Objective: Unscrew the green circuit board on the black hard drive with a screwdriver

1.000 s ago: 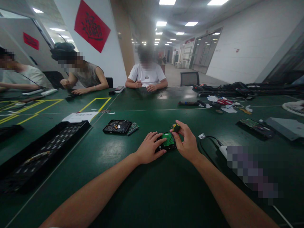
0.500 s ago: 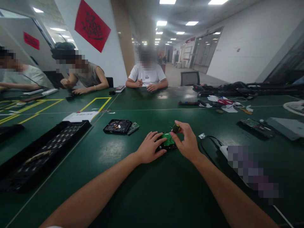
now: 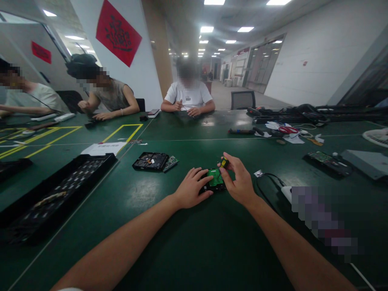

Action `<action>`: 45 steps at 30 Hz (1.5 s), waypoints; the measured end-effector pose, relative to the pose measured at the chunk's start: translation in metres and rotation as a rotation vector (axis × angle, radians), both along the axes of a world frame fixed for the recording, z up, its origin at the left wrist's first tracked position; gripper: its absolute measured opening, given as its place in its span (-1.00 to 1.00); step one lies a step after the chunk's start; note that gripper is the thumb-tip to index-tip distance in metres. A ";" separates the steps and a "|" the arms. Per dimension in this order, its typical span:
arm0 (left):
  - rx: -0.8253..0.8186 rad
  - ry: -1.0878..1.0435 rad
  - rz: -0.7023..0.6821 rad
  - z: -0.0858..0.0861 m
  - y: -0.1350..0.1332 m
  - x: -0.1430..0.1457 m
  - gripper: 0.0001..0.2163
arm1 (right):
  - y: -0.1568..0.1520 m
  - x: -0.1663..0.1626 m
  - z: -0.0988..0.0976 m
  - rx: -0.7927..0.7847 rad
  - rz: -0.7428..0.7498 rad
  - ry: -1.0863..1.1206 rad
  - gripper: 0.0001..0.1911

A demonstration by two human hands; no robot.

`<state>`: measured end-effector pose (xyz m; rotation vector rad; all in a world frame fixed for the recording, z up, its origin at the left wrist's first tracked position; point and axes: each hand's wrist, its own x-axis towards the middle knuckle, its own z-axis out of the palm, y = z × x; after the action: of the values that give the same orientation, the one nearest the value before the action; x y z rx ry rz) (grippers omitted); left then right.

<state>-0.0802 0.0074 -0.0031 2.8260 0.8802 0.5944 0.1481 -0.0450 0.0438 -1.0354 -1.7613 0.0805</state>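
Note:
A small hard drive (image 3: 214, 180) with a green circuit board facing up lies on the green table (image 3: 194, 242) in front of me. My left hand (image 3: 191, 188) rests on its left side, fingers curled over it and holding it down. My right hand (image 3: 239, 179) pinches a small screwdriver (image 3: 224, 163) with a yellow and black handle, its tip pointing down onto the board.
An opened hard drive (image 3: 150, 161) with a loose board lies to the left. A long black tray (image 3: 45, 194) sits further left. A black cable (image 3: 266, 182) runs at the right. More drives (image 3: 327, 161) and tools (image 3: 245, 131) lie far right. Three people sit across the table.
My right hand has shifted the screwdriver slightly between its fingers over the board. My left hand has stayed on the drive.

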 end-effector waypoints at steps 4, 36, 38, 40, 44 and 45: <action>-0.007 -0.012 -0.003 0.001 -0.001 0.000 -0.42 | 0.000 0.000 0.002 0.014 -0.028 -0.020 -0.40; -0.004 0.004 -0.002 0.000 0.000 0.000 -0.41 | 0.001 0.000 0.003 0.056 -0.099 -0.041 -0.36; -0.003 0.006 -0.003 0.001 0.000 0.000 -0.41 | 0.002 0.001 -0.001 0.064 -0.134 -0.018 -0.37; -0.002 0.006 -0.004 0.001 0.000 0.000 -0.41 | 0.003 0.002 -0.003 0.084 -0.157 -0.016 -0.41; 0.000 0.002 -0.004 0.001 0.000 0.000 -0.41 | 0.003 0.001 -0.003 0.120 -0.149 -0.040 -0.46; 0.001 0.001 -0.004 0.001 0.000 0.000 -0.41 | 0.003 0.001 -0.003 0.123 -0.147 -0.042 -0.46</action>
<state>-0.0800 0.0077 -0.0024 2.8284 0.8751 0.5929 0.1492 -0.0419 0.0413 -1.0791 -1.6999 -0.1409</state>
